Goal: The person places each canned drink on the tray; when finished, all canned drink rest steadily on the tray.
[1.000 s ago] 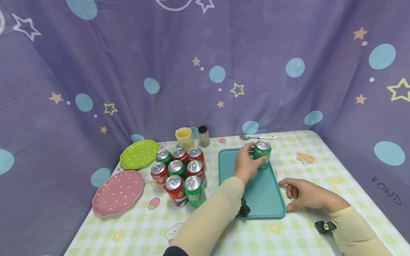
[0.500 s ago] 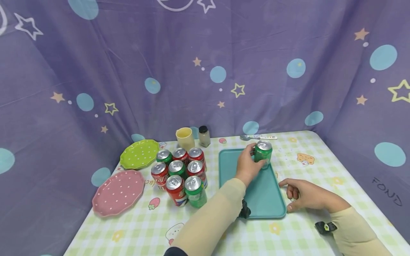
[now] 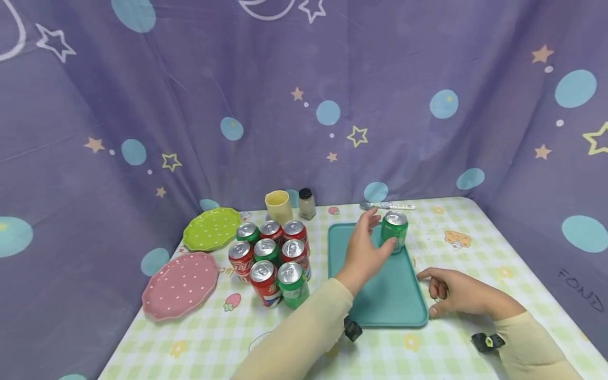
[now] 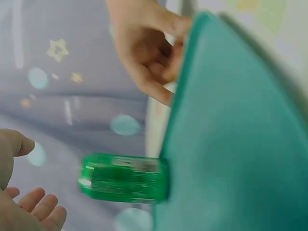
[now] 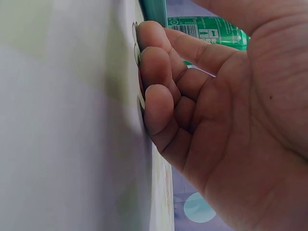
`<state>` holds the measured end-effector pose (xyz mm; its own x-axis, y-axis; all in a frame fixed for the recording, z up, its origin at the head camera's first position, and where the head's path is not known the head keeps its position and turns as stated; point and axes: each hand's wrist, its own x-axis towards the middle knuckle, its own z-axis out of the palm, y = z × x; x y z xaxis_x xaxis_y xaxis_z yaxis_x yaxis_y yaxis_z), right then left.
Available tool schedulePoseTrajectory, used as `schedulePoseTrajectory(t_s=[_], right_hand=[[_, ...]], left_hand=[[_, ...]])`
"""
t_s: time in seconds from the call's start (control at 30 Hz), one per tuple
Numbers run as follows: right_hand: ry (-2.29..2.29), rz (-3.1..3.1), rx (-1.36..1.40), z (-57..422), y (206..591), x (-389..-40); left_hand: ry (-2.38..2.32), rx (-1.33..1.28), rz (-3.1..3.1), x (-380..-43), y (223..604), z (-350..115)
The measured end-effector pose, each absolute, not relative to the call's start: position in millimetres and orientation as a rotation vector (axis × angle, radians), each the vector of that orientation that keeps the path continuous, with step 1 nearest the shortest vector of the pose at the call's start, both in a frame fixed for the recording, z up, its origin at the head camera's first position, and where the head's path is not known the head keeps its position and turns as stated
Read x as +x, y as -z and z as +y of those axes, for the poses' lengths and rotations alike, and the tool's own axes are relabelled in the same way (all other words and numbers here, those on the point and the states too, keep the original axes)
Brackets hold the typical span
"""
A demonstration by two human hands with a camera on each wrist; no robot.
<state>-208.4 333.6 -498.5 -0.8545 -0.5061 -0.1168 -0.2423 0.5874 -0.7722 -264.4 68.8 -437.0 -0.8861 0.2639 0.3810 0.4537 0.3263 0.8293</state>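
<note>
A green soda can [image 3: 395, 230] stands upright at the far right corner of the teal tray [image 3: 391, 295]. Just left of it is my left hand [image 3: 363, 256], fingers spread and thumb extended. The left wrist view shows a gap between that hand [image 4: 26, 192] and the can. My right hand [image 3: 467, 293] rests on the tablecloth beside the tray, index fingertip and thumb at its right rim. Its other fingers are loosely bent, and in the right wrist view their fingertips [image 5: 159, 108] lie against the cloth.
Several red and green soda cans [image 3: 266, 250] stand grouped left of the tray. Beyond them are a yellow mug [image 3: 278, 207] and a black-capped jar [image 3: 306, 205]. A pink plate [image 3: 180, 285] and a green plate [image 3: 212, 228] lie far left; a spoon [image 3: 387, 206] lies behind the tray.
My left hand has let go of the green soda can and drawn back a little to the left, its fingers spreading. The can stays on the tray. My right hand keeps its place.
</note>
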Motion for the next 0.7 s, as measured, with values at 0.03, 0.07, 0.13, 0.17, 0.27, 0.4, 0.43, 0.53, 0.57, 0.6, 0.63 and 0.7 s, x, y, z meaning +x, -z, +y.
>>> schedulePoseTrajectory(t_s=[0.03, 0.07, 0.13, 0.17, 0.27, 0.4, 0.43, 0.53, 0.57, 0.6, 0.63, 0.7], right_hand=[[1.143, 2.495, -0.613, 333.6, 498.8, -208.5], [1.150, 2.490, -0.616, 333.7, 499.0, -208.6], [1.161, 2.477, -0.623, 334.4, 499.6, -209.0], [1.169, 2.469, -0.626, 335.1, 499.9, -209.3], [1.179, 2.456, -0.626, 337.8, 501.2, -209.7], [1.185, 2.457, -0.636, 340.8, 502.1, -209.3], [1.189, 2.453, -0.642, 341.0, 502.1, -209.1], [1.199, 2.450, -0.643, 340.4, 501.0, -208.2], [1.202, 2.447, -0.645, 339.7, 500.5, -207.9], [1.204, 2.446, -0.645, 338.8, 500.1, -207.8], [1.208, 2.441, -0.649, 337.7, 499.4, -207.6], [1.214, 2.434, -0.658, 335.6, 498.3, -207.3]], left_hand=[[1.595, -0.698, -2.380, -257.4, 431.6, 63.5], [1.596, -0.729, -2.354, -250.2, 426.9, 58.1], [1.593, -0.793, -2.295, -236.9, 419.1, 46.5], [1.586, -0.824, -2.273, -230.9, 416.6, 40.3], [1.556, -0.891, -2.238, -214.7, 414.9, 22.1], [1.483, -0.906, -2.237, -199.0, 418.5, -1.5], [1.469, -0.898, -2.231, -196.6, 419.6, -8.0], [1.444, -0.883, -2.190, -191.4, 422.3, -30.6], [1.420, -0.876, -2.173, -189.9, 423.5, -39.2], [1.398, -0.865, -2.159, -188.8, 424.8, -48.4], [1.383, -0.857, -2.145, -187.4, 425.7, -57.9], [1.338, -0.833, -2.106, -185.0, 427.0, -76.9]])
